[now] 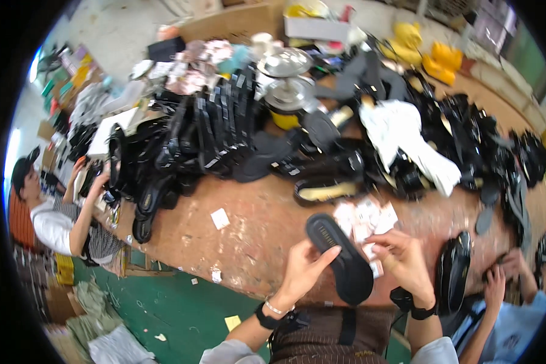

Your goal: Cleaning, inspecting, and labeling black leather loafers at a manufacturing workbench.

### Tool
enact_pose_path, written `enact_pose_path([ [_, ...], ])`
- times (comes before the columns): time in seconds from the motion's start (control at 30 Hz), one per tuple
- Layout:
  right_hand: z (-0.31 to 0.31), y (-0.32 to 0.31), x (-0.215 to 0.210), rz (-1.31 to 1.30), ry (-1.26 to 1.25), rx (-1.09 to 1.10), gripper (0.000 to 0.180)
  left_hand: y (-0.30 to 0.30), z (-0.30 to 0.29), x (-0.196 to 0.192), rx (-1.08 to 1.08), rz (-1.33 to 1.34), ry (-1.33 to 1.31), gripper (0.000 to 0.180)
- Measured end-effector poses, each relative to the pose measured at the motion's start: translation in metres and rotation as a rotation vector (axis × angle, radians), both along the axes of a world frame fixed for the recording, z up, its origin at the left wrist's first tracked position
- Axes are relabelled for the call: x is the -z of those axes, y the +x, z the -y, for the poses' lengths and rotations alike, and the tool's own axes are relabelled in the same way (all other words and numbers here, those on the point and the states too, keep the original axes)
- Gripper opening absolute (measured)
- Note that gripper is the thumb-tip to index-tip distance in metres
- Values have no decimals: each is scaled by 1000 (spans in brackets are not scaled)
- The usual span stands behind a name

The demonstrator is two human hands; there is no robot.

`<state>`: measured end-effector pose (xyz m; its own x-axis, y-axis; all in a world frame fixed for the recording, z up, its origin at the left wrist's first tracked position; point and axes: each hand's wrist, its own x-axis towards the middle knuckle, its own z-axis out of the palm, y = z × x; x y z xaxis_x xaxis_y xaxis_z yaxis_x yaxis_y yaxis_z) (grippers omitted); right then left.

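Note:
My left hand (303, 267) grips a black insole (353, 280) by its edge, thumb lying on top, above the near side of the table. Small gold-coloured print runs across the insole's rounded end. Just right of it, my right hand (403, 258) has its thumb and forefinger pinched together; whatever is between them is too small to make out. Several small white and pinkish paper slips (379, 217) lie scattered beyond my right fingertips, and some are partly hidden behind the insole. A glossy black shoe (454, 273) rests on the table to the right of my right hand.
Many black shoe parts (224, 124) crowd the far side of the brown table (249, 212). A white cloth (406, 139) and a metal-lidded pot (285, 94) are among them. One person (60, 212) works at the left; another person's hands (506, 273) are close on the right.

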<state>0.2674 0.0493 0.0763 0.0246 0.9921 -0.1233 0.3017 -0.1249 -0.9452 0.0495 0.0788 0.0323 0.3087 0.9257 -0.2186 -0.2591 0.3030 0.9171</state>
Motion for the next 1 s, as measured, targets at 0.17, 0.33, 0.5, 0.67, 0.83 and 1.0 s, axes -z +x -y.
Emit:
enact_pose_path([
  [0.17, -123, -2, -59, 125, 255, -63, 19, -67, 17, 27, -346, 202, -157, 18],
  [0.33, -245, 12, -77, 552, 483, 101, 23, -102, 36, 72, -614, -98, -182, 21],
  [0.5, -258, 104, -19, 1217, 201, 439, 40, -93, 41, 106, -630, -249, -11, 22],
  [0.67, -223, 127, 7, 1017, -76, 322, 71, -97, 47, 105, -614, -336, -7, 23],
  [0.83, -184, 174, 16, 947, -100, 283, 41, -95, 49, 108, -580, -348, -14, 22],
  [1.0, -197, 151, -23, 256, 383, 366, 21, -102, 51, 108, -562, -388, 28, 21],
])
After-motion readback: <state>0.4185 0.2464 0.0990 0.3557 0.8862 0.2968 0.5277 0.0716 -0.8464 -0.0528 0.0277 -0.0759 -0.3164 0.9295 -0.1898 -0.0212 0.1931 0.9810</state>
